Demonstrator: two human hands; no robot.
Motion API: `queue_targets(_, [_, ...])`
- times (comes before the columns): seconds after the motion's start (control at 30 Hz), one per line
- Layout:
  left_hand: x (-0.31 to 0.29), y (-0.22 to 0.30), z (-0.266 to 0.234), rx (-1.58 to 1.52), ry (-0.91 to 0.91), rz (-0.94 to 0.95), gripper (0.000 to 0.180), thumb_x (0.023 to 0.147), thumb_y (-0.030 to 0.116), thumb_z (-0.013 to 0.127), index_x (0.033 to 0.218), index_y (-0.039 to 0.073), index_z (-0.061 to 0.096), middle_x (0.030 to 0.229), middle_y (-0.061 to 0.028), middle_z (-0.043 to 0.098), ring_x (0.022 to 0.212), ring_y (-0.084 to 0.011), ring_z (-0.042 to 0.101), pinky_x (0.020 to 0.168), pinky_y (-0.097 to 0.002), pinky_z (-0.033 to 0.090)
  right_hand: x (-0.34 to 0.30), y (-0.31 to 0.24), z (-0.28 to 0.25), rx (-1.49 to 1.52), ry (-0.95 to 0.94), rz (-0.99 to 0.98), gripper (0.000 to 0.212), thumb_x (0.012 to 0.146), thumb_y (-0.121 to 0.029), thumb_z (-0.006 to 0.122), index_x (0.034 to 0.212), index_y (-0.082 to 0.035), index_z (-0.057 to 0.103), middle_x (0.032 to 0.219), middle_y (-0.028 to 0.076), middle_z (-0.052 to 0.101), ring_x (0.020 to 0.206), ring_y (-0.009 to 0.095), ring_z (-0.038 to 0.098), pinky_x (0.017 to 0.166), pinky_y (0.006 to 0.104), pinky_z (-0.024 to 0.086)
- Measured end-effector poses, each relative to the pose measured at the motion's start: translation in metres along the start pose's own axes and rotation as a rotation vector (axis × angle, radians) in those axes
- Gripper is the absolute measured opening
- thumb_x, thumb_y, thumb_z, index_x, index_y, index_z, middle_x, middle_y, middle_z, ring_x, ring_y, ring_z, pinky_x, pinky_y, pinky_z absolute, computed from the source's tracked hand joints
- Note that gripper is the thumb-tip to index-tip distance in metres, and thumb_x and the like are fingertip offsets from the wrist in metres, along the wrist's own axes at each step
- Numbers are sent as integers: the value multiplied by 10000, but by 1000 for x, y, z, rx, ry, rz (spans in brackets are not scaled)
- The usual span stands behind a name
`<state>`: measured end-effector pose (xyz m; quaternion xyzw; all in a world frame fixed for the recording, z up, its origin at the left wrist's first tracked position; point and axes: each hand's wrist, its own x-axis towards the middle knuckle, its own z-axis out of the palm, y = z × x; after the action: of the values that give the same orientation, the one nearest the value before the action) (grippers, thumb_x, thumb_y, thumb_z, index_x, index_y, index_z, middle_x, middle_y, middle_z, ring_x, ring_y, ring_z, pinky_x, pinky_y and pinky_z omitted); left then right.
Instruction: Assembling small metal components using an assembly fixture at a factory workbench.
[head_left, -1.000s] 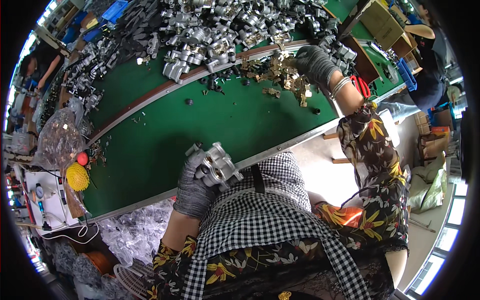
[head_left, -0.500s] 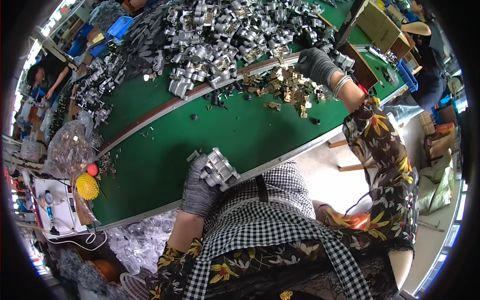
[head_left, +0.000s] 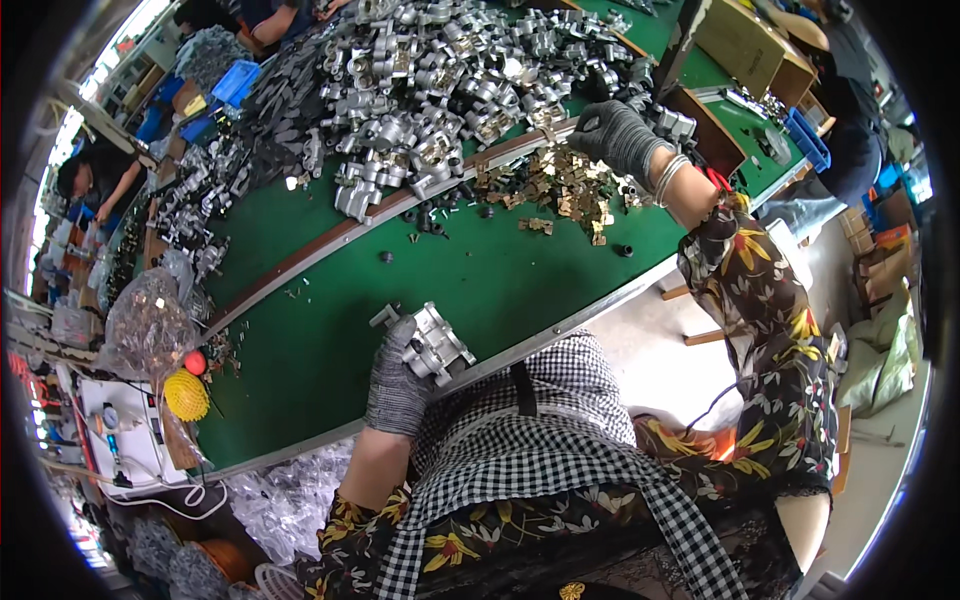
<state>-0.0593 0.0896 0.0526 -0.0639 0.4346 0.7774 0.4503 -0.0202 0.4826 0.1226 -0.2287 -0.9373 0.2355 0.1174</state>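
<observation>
My left hand (head_left: 398, 385), in a grey knitted glove, is closed round a silver cast-metal housing (head_left: 437, 345) at the near edge of the green work table (head_left: 330, 370). The housing has round bosses and stays tilted above the edge. Farther off to the right, my gloved right hand (head_left: 622, 138) is over the far side of a heap of small brass-coloured metal clips (head_left: 565, 190). Its fingers are curled together; anything between the tips is hidden. Several small black caps (head_left: 430, 220) lie left of the clips.
Behind a wood-and-metal rail (head_left: 300, 258) rises a large pile of similar silver housings (head_left: 430, 90), with dark flat parts at its left. A plastic bag (head_left: 150, 320) and a yellow knobbly ball (head_left: 187, 395) are at the left end. Other people work across and beside the table.
The view has shifted slightly. My right hand stays by the far side of the clips, its fingers now showing more curled. My left hand keeps the housing in about the same place.
</observation>
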Motion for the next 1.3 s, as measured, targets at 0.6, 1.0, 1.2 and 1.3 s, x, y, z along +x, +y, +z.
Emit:
queue_targets(0.6, [7,-4,17,-11,-63,59,501,803,398,650,1125,30,539,960,-90,626,840,-212,654,740,-348,575,-90,-120,-18,588,-383,-166,216,792,-215,681,899,-28,669,750,55,658,647,124,611,588,268,512])
queue_targets(1.0, [-50,-17,-33,73,147,-3,453,889,449,502,974,13,591,865,-112,648,703,-178,664,590,-285,580,-100,-190,102,382,-900,-629,226,748,-227,699,890,-52,694,749,106,674,655,193,627,634,306,506])
queue_targets(1.2, [-83,-25,-53,-64,162,-80,551,838,542,544,1103,59,556,920,-109,648,761,-201,662,656,-336,572,-108,-214,156,206,-1183,-618,190,780,-153,684,905,-10,677,798,94,677,700,188,634,619,295,511])
queue_targets(1.3, [-84,-35,-60,-130,203,-94,553,864,550,503,1124,64,551,946,-116,642,736,-206,652,628,-349,563,-117,-223,171,97,-1270,-597,167,777,-156,658,860,-13,684,738,92,671,636,181,615,596,289,504])
